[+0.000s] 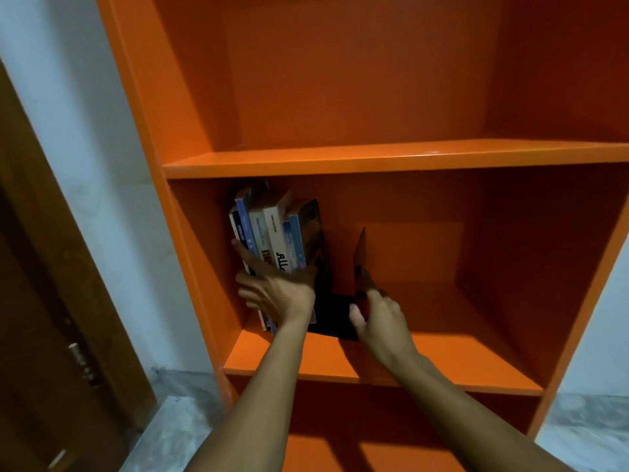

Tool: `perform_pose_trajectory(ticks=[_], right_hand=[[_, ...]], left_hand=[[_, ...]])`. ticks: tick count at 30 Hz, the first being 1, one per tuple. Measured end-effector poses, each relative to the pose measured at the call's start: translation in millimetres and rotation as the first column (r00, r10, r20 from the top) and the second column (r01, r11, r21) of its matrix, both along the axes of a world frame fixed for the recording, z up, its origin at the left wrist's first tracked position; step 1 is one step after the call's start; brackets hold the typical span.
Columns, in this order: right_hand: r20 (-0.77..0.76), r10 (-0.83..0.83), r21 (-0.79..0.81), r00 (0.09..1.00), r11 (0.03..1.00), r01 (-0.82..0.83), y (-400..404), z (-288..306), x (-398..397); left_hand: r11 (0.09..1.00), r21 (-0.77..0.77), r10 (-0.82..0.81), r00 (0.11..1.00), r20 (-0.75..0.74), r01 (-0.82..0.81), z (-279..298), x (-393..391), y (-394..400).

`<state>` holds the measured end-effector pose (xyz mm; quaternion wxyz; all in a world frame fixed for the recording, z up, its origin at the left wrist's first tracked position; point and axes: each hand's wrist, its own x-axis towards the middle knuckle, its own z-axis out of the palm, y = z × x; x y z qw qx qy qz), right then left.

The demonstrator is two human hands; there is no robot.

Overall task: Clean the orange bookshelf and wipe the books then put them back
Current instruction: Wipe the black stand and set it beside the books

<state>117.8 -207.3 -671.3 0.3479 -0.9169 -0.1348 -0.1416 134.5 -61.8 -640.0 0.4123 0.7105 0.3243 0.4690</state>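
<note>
The orange bookshelf (pixel 391 158) fills the view. Several books (pixel 275 233) stand upright at the left end of its middle shelf, leaning slightly. My left hand (pixel 275 291) wraps around the lower part of this stack, thumb on the right side and fingers spread on the left. To the right stands a black L-shaped bookend (pixel 359 257), its flat base (pixel 333 316) lying on the shelf toward the books. My right hand (pixel 377 315) pinches the bookend's upright plate near its bottom.
The upper shelf holds nothing. A white wall (pixel 85 165) and a brown wooden door (pixel 41 318) with a metal latch are to the left. Grey marble floor (pixel 170 427) shows below. The right half of the middle shelf is bare.
</note>
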Motion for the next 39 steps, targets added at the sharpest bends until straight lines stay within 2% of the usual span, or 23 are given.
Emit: perform_pose_trajectory(ticks=[4,8,15,17,19,21,23,24,29,33,36,38,39], right_hand=[[-0.223,0.097,0.158,0.97,0.986,-0.062,29.5,-5.1,16.4],[-0.269,0.205,0.259,0.941,0.957,-0.134,50.7,-2.2,21.6],[-0.358,0.287,0.158,0.889,0.957,-0.245,72.6,-1.9,49.5],[-0.381,0.316,0.121,0.869,0.949,-0.293,73.6,-1.9,54.2],[-0.413,0.299,0.103,0.86,0.954,-0.282,70.1,-8.1,63.6],[-0.386,0.322,0.161,0.864,0.946,-0.28,70.4,-13.0,68.6],[-0.281,0.38,0.304,0.881,0.906,-0.294,70.5,-15.3,70.9],[-0.23,0.372,0.317,0.899,0.902,-0.292,71.9,-17.8,72.4],[-0.188,0.307,0.394,0.933,0.894,-0.215,83.1,-25.1,82.5],[-0.165,0.309,0.332,0.937,0.911,-0.242,80.7,-24.3,81.9],[-0.203,0.284,0.228,0.937,0.945,-0.237,72.0,-11.5,56.1],[-0.2,0.165,0.206,0.966,0.971,-0.123,71.8,-9.5,39.6],[-0.169,0.112,0.249,0.979,0.966,-0.067,73.1,-8.9,27.1]], left_hand=[[0.998,0.038,-0.042,0.995,-0.088,0.046,9.1,-8.3,10.9],[0.997,0.05,-0.061,0.994,-0.094,0.066,17.1,-11.0,15.5],[0.982,0.16,-0.084,0.994,-0.074,0.096,-1.0,-21.9,30.9],[0.959,0.276,-0.048,0.996,-0.073,0.067,-6.2,-22.2,27.0],[0.889,0.452,-0.055,0.997,-0.06,0.076,-15.3,-23.8,24.3],[0.792,0.597,-0.088,0.991,-0.101,0.131,-27.1,-27.0,32.3],[0.71,0.677,-0.1,0.98,-0.174,0.192,-35.5,-29.7,46.8],[0.685,0.698,-0.093,0.975,-0.2,0.208,-37.8,-29.6,53.4],[0.676,0.711,0.017,0.961,-0.276,0.193,-38.7,-9.9,57.7],[0.705,0.687,0.032,0.961,-0.275,0.173,-42.0,0.6,52.3],[0.682,0.683,-0.02,0.941,-0.339,0.261,-38.2,-11.3,54.4],[0.638,0.694,-0.072,0.923,-0.378,0.334,-37.8,-28.5,59.0],[0.622,0.693,-0.122,0.919,-0.375,0.366,-39.3,-37.3,62.0]])
